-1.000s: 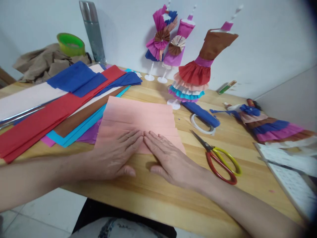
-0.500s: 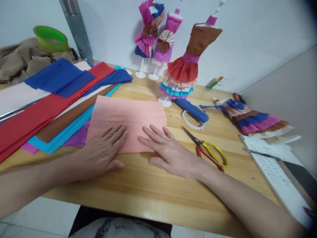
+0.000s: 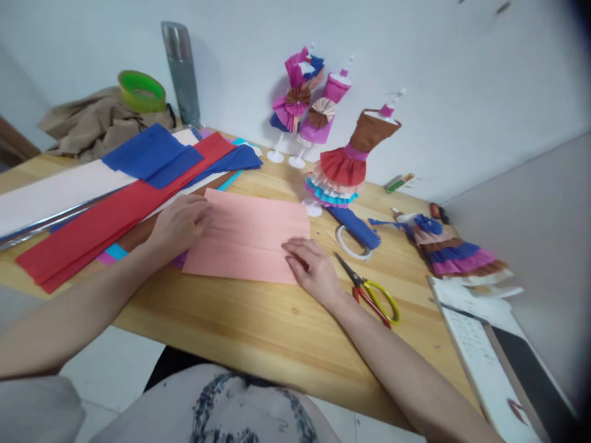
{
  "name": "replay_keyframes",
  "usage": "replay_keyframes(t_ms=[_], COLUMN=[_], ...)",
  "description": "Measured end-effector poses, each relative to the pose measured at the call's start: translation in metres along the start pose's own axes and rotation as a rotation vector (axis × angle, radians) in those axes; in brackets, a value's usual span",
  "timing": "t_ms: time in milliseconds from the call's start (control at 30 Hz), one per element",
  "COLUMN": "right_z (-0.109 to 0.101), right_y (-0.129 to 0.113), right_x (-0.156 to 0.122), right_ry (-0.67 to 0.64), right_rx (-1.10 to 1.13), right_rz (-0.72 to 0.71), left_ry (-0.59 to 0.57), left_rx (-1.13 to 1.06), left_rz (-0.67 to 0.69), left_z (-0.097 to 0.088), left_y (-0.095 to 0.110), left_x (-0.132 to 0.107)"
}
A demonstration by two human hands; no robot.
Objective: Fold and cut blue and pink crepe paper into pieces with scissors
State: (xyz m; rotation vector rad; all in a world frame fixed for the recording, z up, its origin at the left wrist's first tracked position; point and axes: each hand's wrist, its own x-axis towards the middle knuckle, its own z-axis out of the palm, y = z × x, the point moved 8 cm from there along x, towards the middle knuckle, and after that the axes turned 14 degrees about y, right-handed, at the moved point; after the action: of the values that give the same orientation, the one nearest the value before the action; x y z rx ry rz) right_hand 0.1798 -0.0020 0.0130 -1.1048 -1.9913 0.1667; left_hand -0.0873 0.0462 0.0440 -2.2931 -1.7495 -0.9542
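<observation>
A sheet of pink crepe paper [image 3: 249, 234] lies spread flat on the wooden table, with faint crease lines running across it. At its left edge rests my left hand [image 3: 182, 224], palm down, its fingers loosely bent over the paper and their tips partly hidden. My right hand [image 3: 316, 267] touches the sheet's right edge, fingers stretched onto it and thumb apart. Scissors [image 3: 369, 292] with one yellow and one red handle lie just right of my right hand, blades apart. A blue crepe paper roll [image 3: 353, 226] and a white ring of tape [image 3: 351, 245] lie beyond the scissors.
Folded crepe paper strips, red [image 3: 124, 212] and blue [image 3: 148, 154] among them, pile up on the left. Small dress forms in paper dresses [image 3: 344, 166] stand at the back. Another paper dress [image 3: 462, 249] and a white board [image 3: 480, 344] are at right. A flask [image 3: 182, 80] stands back left.
My hands have moved apart, from the sheet's middle towards its left and right edges. My left fingers are now more bent. The camera view has shifted, showing more of the wall and flask.
</observation>
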Motion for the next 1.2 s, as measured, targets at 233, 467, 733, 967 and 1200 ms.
replay_keyframes(t_ms=[233,467,733,967,1200], right_z=[0.020,0.076,0.112,0.114,0.114], right_y=[-0.051,-0.091,-0.115,-0.115,-0.115], right_x=[-0.004,-0.001,-0.006,-0.018,-0.017], right_ry=[-0.374,-0.720,-0.777,-0.797,-0.795], right_rx=[0.020,0.119,0.218,0.250,0.253], right_rz=[-0.299,-0.506,-0.558,-0.532,-0.548], left_ry=[-0.088,-0.499,-0.686,-0.671,-0.648], left_rx=[-0.104,-0.258,-0.175,-0.197,-0.224], left_rz=[0.178,0.592,0.575,0.587,0.587], left_z=[0.021,0.070,0.098,0.097,0.100], left_y=[-0.001,0.040,0.037,0.038,0.038], left_x=[0.009,0.017,0.018,0.017,0.019])
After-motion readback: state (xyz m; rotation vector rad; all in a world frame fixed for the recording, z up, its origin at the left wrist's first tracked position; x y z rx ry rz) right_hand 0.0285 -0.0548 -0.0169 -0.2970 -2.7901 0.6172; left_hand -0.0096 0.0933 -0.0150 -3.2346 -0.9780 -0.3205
